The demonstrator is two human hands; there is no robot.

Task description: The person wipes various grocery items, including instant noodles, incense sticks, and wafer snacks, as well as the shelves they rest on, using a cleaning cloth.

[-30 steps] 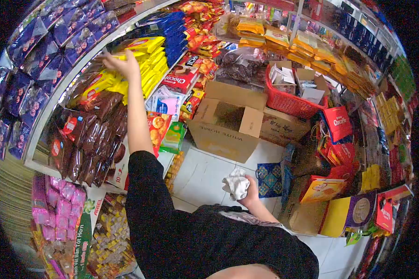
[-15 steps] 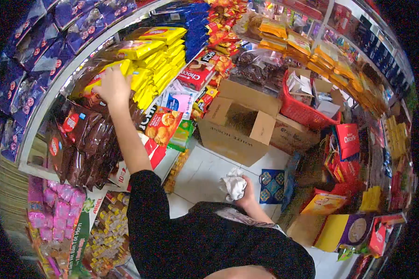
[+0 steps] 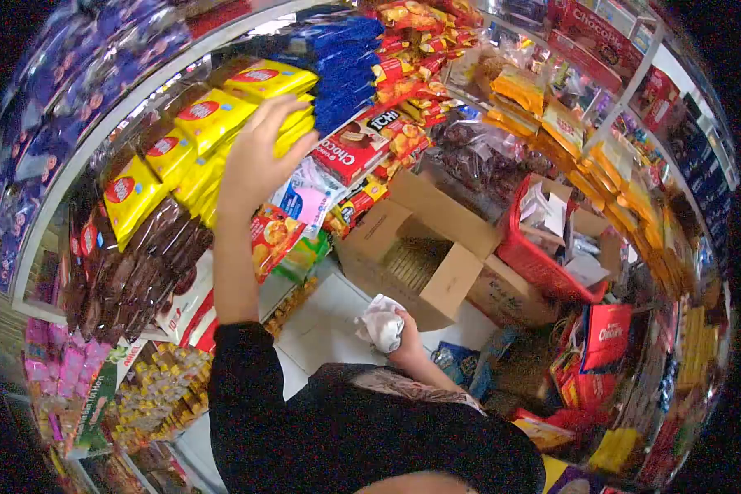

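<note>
My left hand [image 3: 259,156] is raised over the right end of the stacked yellow snack packs [image 3: 214,111], fingers stretched and thumb apart, with nothing held. Those packs lie in overlapping rows, each with a red oval label. Below them are dark brown packs [image 3: 132,272], and blue packs [image 3: 350,70] stand behind. My right hand [image 3: 407,342] grips a crumpled white cloth [image 3: 380,323] low in front of my body, over the tiled floor.
An open cardboard box [image 3: 403,276] sits on the floor ahead, with a red basket [image 3: 543,251] of papers to its right. Red Choco boxes [image 3: 354,152] lie beside the yellow packs. Orange packs [image 3: 589,156] line the right shelf.
My left hand has lifted off the front yellow packs and moved right across the stack. The view has shifted; my right hand still holds the cloth.
</note>
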